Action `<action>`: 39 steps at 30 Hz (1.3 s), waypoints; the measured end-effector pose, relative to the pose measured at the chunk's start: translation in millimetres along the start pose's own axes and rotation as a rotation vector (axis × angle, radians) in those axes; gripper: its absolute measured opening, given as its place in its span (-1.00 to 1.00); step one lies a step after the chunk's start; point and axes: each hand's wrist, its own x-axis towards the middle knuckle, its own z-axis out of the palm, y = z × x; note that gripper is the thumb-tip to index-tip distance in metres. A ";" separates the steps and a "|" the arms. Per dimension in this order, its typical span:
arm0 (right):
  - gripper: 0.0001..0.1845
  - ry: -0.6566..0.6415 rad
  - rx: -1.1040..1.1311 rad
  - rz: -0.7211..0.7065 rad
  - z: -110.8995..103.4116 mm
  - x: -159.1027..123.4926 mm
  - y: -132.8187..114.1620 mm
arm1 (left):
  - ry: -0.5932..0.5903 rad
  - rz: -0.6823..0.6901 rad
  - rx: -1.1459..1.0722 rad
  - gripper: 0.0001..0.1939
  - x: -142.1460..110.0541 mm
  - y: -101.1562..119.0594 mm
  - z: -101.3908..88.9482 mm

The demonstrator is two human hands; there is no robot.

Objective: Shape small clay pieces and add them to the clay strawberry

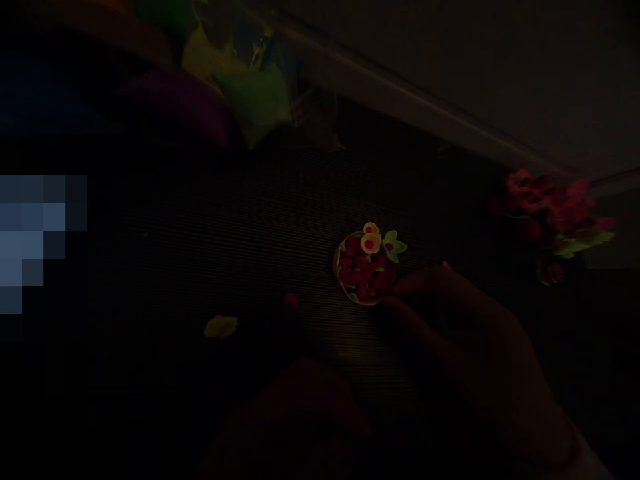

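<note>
The picture is very dark. On a dark, wood-grained table sits a small round clay basket [338, 275] with a yellowish rim. Red balls [361, 273] fill it, with bits of green between them. Two yellow flowers [371, 243] with red centres and a green leafy flower [395, 247] stand along its far edge. My right hand [480, 340] comes in from the right, thumb and forefinger closed on the basket's near right edge. My left hand [305, 413], dim at the bottom, has curled fingers; whatever they may hold is hidden.
A loose red ball [290, 300] and a flat yellow clay piece [221, 327] lie left of the basket. Coloured packets, one of them green [257, 100], lie at the back left. A cluster of red clay flowers [555, 207] stands at the right. Blurred blocks cover the left edge.
</note>
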 end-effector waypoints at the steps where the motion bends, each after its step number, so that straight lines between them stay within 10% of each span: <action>1: -0.92 -0.012 -0.015 -0.010 -1.2 -0.7 0.8 | -0.021 0.022 0.024 -0.79 0.0 -0.2 0.0; 14: -0.85 0.023 -0.155 -0.337 -1.2 -11.7 10.9 | -0.179 0.304 0.423 -0.86 -1.1 13.2 14.0; 21: -0.86 0.038 -0.169 -0.396 1.7 -13.9 17.3 | 0.235 0.861 1.269 -0.47 24.7 15.5 25.0; 39: -0.75 0.077 -0.161 -0.449 4.4 -13.8 20.6 | 0.056 0.739 1.409 -0.18 70.2 20.7 28.2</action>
